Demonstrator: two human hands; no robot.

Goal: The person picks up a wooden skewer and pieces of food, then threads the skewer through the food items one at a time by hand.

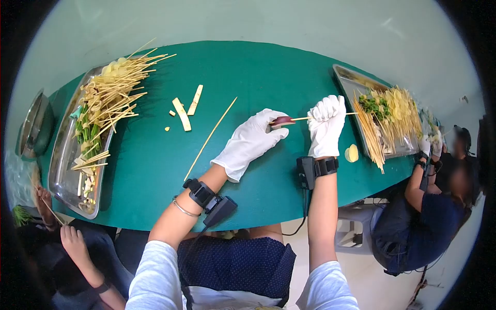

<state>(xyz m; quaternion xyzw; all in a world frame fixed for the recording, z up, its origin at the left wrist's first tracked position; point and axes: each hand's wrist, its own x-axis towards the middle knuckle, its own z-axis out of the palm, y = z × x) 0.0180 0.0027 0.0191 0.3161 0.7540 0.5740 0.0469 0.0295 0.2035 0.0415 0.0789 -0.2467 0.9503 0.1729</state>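
Note:
Both my hands wear white gloves and are over the green table. My left hand pinches a dark red and pale slice of food between thumb and fingers. A wooden skewer runs from that slice to the right, and my right hand is closed round it, with its far end sticking out past the fist. A loose skewer lies on the table left of my left hand. To the right of my right hand rests a pale yellow round slice.
A metal tray of skewered food stands at the left, another metal tray at the right. Pale strips lie between. A metal bowl is far left. Co-workers sit at lower left and right.

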